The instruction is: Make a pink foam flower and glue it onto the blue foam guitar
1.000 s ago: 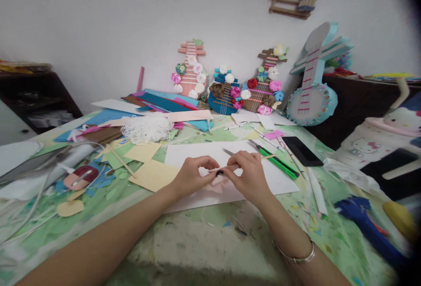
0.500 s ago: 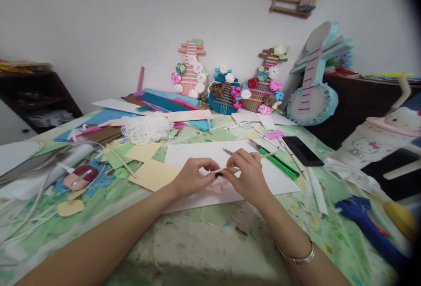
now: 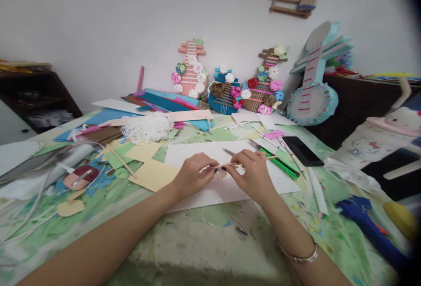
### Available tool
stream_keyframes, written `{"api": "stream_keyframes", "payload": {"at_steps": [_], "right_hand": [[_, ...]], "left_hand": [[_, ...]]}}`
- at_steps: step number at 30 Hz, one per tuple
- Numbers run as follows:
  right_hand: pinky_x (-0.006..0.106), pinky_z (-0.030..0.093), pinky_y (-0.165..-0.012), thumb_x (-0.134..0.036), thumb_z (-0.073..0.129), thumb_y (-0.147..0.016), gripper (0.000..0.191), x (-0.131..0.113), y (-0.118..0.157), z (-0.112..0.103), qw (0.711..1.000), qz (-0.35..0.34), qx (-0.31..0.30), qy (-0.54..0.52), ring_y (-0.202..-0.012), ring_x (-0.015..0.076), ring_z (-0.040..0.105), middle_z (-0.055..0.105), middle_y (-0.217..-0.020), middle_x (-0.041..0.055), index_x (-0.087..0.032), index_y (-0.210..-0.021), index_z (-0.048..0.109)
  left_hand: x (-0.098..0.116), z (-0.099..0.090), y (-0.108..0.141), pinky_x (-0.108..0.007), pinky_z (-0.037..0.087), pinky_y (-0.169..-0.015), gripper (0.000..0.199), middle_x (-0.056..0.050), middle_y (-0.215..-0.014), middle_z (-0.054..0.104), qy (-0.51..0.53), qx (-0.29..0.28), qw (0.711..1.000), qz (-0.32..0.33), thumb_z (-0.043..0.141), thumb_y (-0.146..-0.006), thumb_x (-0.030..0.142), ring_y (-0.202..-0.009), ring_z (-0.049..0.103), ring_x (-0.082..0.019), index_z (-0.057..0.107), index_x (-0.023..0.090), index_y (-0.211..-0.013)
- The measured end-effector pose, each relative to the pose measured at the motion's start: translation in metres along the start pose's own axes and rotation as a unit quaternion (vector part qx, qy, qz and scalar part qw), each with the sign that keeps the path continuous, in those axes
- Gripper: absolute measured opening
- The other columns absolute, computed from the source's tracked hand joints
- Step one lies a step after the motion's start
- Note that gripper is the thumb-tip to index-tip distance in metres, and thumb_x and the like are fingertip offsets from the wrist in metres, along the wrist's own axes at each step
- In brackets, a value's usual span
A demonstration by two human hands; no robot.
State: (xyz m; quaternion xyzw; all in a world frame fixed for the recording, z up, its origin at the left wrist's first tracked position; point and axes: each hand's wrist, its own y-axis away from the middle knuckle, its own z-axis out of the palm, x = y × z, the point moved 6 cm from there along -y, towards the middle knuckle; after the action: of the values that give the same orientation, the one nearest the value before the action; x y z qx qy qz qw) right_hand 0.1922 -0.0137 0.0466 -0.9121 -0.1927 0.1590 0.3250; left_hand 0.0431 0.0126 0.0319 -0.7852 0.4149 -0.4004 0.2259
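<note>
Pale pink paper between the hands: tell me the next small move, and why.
Probably a slight finger roll of the pale pink paper, with the left hand steadying it. Fingertips of both hands pinch it close together, and a thin stick juts out past the right hand. How paper and stick meet is hidden.

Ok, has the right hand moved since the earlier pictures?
Yes, the right hand has shifted slightly rightward, closer to the unmoved green cutter.
</note>
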Motion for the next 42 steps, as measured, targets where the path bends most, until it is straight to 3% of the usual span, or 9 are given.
{"api": "stream_keyframes", "payload": {"at_steps": [5, 19, 42], "right_hand": [[0.033, 0.024, -0.072, -0.042, 0.061, -0.082, 0.028, 0.0039, 0.001, 0.0021, 0.999, 0.036, 0.007, 0.021, -0.071, 0.0162, 0.054, 0.059, -0.069, -0.0001, -0.018, -0.069, 0.052], [0.033, 0.024, -0.074, -0.042, 0.061, -0.081, 0.028, -0.0026, 0.0002, -0.0007, 0.999, 0.022, 0.028, 0.014, -0.072, 0.0165, 0.053, 0.057, -0.069, -0.0005, -0.019, -0.069, 0.05], [0.034, 0.022, -0.074, -0.04, 0.056, -0.086, 0.028, 0.0025, -0.0003, -0.0008, 0.999, 0.026, 0.016, 0.021, -0.073, 0.0165, 0.054, 0.06, -0.07, 0.0004, -0.018, -0.069, 0.053]], "left_hand": [[0.0033, -0.0007, 0.0009, -0.031, 0.047, -0.071, 0.017, -0.006, -0.076, 0.069, -0.028, 0.022, 0.998, 0.05, 0.053, -0.08, 0.009, -0.075, 0.06, -0.017, 0.065, 0.015, -0.089], [-0.0041, 0.0022, -0.0014, -0.027, 0.045, -0.07, 0.015, -0.002, -0.076, 0.067, 0.023, -0.039, 0.996, -0.075, 0.056, -0.072, 0.008, -0.075, 0.059, -0.016, 0.064, 0.018, -0.08], [-0.003, -0.0017, -0.0014, -0.028, 0.047, -0.07, 0.014, -0.004, -0.076, 0.069, 0.013, 0.003, 0.999, -0.041, 0.057, -0.074, 0.009, -0.076, 0.06, -0.017, 0.066, 0.017, -0.081]]}}
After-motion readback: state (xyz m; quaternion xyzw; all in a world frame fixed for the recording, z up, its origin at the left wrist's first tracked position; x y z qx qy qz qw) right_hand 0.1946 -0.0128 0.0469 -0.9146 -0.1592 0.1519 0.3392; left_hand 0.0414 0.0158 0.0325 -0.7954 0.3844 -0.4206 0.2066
